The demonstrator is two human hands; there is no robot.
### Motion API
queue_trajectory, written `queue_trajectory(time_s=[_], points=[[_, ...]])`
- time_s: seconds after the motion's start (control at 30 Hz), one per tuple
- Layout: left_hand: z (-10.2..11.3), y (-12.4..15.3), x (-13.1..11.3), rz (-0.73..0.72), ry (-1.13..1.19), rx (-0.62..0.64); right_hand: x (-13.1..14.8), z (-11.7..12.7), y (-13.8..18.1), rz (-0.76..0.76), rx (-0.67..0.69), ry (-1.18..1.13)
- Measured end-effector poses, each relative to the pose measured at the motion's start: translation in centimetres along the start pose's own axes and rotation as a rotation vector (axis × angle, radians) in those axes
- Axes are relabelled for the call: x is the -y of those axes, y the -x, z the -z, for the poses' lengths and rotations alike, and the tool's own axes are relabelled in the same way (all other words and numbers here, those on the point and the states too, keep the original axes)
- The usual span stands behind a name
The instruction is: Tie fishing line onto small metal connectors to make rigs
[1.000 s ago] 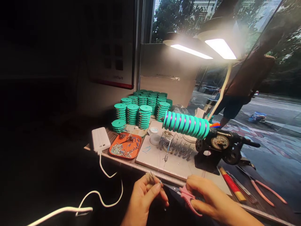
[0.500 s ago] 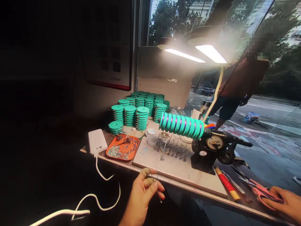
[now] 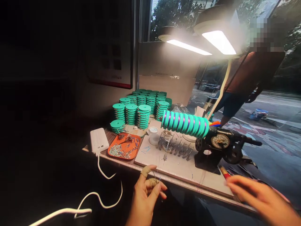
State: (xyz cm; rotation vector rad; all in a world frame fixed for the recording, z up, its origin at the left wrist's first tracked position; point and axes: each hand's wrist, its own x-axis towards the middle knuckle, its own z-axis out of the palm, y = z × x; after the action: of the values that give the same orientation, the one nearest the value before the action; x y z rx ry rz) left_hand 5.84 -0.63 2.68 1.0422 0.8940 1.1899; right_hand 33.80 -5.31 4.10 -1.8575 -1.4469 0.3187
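My left hand (image 3: 147, 196) is closed in a pinch below the table's front edge, with tan tape wrapped around some of its fingers. Between thumb and fingers it grips a thin line with a small metal piece; the exact kind is too small to make out. My right hand (image 3: 261, 194), smeared by motion, reaches over the right front of the table. Its fingertips are by a red-and-yellow handle (image 3: 225, 173); whether they grip it I cannot tell. Scissors with pink handles (image 3: 281, 193) are mostly hidden behind this hand.
A black winding machine (image 3: 219, 141) bears a row of turquoise spools (image 3: 185, 124). Stacked turquoise spools (image 3: 143, 114) stand at the back. An orange tray (image 3: 131, 153) holds small parts. A white power bank (image 3: 98, 140) lies left. Lamps (image 3: 218, 40) hang above; a person (image 3: 254, 72) stands outside.
My right hand has moved left, from the pink scissors handles to beside the red-and-yellow handle. The left hand keeps its pinch. The view has shifted slightly.
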Motion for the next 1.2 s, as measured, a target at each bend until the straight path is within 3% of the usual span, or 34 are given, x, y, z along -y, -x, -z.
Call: queue_trajectory(time_s=[0.03, 0.1, 0.13, 0.23, 0.33, 0.57, 0.7, 0.8, 0.93, 1.03, 1.1, 1.2], points=[[-0.1, 0.0, 0.0, 0.004, 0.012, 0.008, 2.5, -2.2, 0.8, 0.003, 0.221, -0.143], [-0.2, 0.0, -0.1, 0.02, 0.054, 0.028, 7.0, -6.6, 1.8, -0.008, 0.263, -0.42], [-0.2, 0.0, -0.1, 0.031, 0.081, 0.04, 8.7, -8.6, 1.9, -0.002, 0.358, -0.56], [-0.1, -0.3, -0.3, 0.056, 0.154, 0.062, 11.7, -12.4, 1.4, -0.043, 0.555, -0.946], [0.2, -0.7, -0.4, 0.088, 0.21, 0.091, 12.2, -13.4, 0.8, -0.082, 0.615, -1.116], [0.6, -1.0, -0.9, 0.158, 0.294, 0.168, 11.4, -13.8, 1.0, -0.212, 0.534, -1.327], [0.6, -1.3, -0.7, 0.208, 0.349, 0.179, 11.3, -13.9, 0.9, -0.194, 0.631, -1.363], [0.6, -1.4, -0.1, 0.24, 0.341, 0.184, 11.6, -13.8, 1.0, -0.159, 0.609, -1.304], [1.1, -1.5, 0.0, 0.221, 0.119, 0.227, 11.4, -13.3, 0.8, 0.018, 0.219, -0.834], [1.8, -2.6, -1.6, 0.032, -0.543, 0.219, 10.4, -12.4, -0.2, 0.203, -0.047, -0.371], [1.9, -4.0, -2.7, -0.265, -1.202, 0.114, 9.6, -12.0, -1.0, 0.312, -0.11, -0.104], [1.6, -6.4, -3.6, -0.377, -1.409, 0.08, 8.8, -12.0, -2.0, 0.389, -0.136, 0.158]])
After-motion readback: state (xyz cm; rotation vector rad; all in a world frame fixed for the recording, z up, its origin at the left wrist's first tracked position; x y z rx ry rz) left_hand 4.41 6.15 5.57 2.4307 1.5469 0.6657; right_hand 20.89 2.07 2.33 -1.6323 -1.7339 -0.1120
